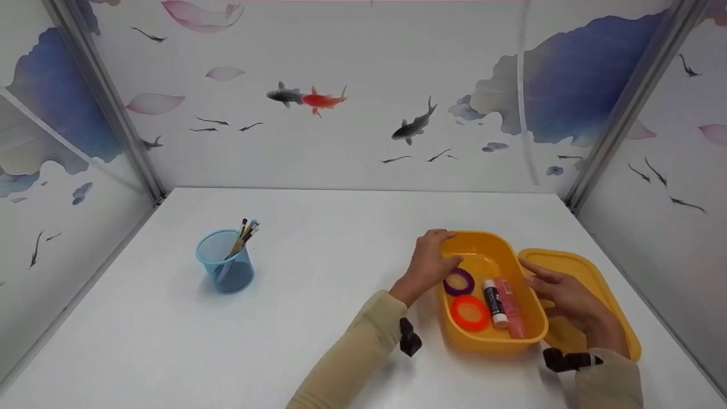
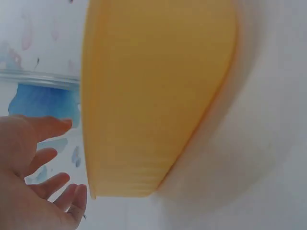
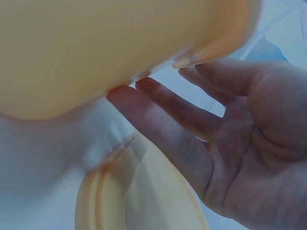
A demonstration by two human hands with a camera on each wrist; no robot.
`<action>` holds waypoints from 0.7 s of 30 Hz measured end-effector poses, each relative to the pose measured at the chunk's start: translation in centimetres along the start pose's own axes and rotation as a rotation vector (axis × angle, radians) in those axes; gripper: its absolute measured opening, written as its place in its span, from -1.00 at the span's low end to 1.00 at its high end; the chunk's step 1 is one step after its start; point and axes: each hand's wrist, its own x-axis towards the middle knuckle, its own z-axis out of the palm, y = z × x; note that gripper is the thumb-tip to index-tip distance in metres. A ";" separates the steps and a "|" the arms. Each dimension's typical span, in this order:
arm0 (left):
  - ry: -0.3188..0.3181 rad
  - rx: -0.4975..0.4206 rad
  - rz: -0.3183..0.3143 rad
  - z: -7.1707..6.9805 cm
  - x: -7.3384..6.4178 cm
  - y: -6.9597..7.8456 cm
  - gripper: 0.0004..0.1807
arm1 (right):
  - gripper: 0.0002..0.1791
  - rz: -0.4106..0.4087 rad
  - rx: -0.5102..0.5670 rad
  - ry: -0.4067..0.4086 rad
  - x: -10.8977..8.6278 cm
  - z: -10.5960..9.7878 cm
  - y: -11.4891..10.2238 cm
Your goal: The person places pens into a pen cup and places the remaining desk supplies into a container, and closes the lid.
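A yellow plastic box (image 1: pixel 494 345) stands on the right of the table. In it lie a purple ring (image 1: pixel 458 293), an orange ring (image 1: pixel 470 328) like a roll of tape, a glue stick (image 1: pixel 495 304) and a long pink item (image 1: pixel 511 309). My left hand (image 1: pixel 426 264) is over the box's left rim, fingers spread toward the far corner; in the left wrist view they are loosely bent above the rim. At the opposite side, my right hand (image 1: pixel 571 295) has its fingertips against the box's outer wall, fingers extended, as the right wrist view shows.
A yellow lid (image 1: pixel 568 261) lies on the table right of the box, partly under the right hand. Far to the left stands a blue mesh cup (image 1: pixel 233 275) with several brushes (image 1: pixel 243 236). Printed panels (image 1: pixel 352 153) enclose the white table (image 1: pixel 170 352) at the back and sides.
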 end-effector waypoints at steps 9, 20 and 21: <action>-0.028 -0.200 -0.193 -1.9 -0.3 0.6 -0.45 | -0.18 -0.021 -0.007 0.014 -0.1 0.3 0.1; -0.110 -0.531 -0.492 -1.7 -1.3 -2.1 -0.37 | -0.20 -0.003 0.008 0.007 -0.1 0.2 0.0; -0.120 -0.551 -0.502 -1.7 -1.4 -2.3 -0.37 | -0.19 -0.006 0.003 0.004 -0.1 0.2 0.0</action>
